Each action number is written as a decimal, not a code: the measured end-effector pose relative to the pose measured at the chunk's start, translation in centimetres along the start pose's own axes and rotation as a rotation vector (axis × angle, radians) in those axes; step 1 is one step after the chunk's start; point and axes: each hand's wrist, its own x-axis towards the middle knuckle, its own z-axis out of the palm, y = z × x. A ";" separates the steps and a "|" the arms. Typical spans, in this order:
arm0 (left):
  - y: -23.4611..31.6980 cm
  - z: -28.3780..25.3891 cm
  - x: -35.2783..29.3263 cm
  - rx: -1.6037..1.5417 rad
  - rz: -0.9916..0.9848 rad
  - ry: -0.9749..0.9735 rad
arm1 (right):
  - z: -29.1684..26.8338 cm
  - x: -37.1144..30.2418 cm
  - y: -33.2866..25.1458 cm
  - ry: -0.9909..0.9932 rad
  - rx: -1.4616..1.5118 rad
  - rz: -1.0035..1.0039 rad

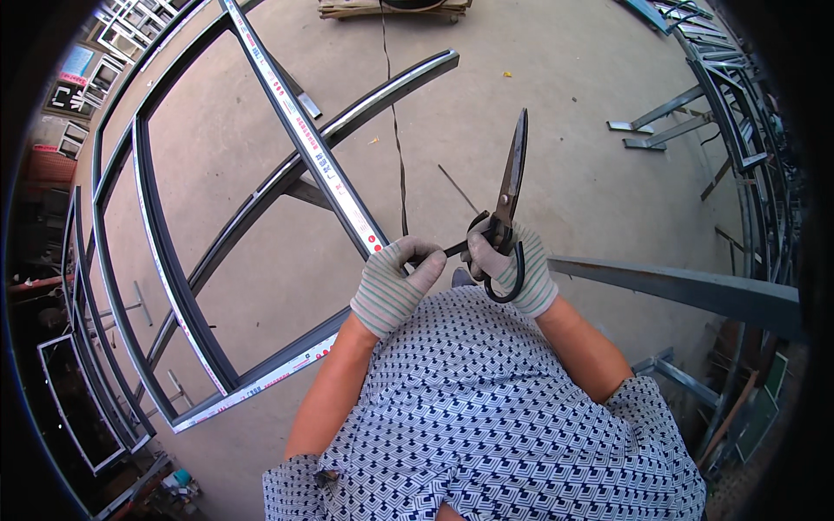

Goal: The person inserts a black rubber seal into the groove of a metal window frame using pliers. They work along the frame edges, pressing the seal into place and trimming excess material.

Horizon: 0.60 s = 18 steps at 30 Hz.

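My left hand [397, 284], in a striped white work glove, is closed with thumb and fingers pinched on a thin black strip [456, 249]. A short length of it spans the gap to my right hand [521, 269], gloved alike. That hand is wrapped round large scissors [511, 178], their black loop handles low and the blades pointing up, seemingly together. The strip's end at my right fingers is hidden. From my left hand a long black strip [397, 148] trails away across the floor. Just left of that hand is a corner of a metal frame [323, 165] with printed white film.
The large dark frame [143, 208] fills the left side, resting on a curved rail [382, 95]. A grey metal beam [678, 285] juts out at my right. Metal supports [656, 122] and stacked profiles stand far right; a wooden pallet [395, 10] lies at the far end.
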 end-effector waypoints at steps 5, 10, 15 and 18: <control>-0.7 -0.5 -0.1 -0.036 -0.045 0.020 | -0.6 -0.3 -0.3 0.008 -0.071 0.060; -1.7 -1.3 -0.2 -0.053 -0.014 0.052 | -3.4 -1.2 0.1 -0.106 -0.401 0.056; -2.2 -2.5 0.1 -0.048 -0.008 0.098 | -6.9 -2.4 1.7 -0.371 -0.515 0.026; -2.2 -2.9 0.1 -0.060 -0.025 0.123 | -6.8 -2.9 0.5 -0.467 -0.538 -0.005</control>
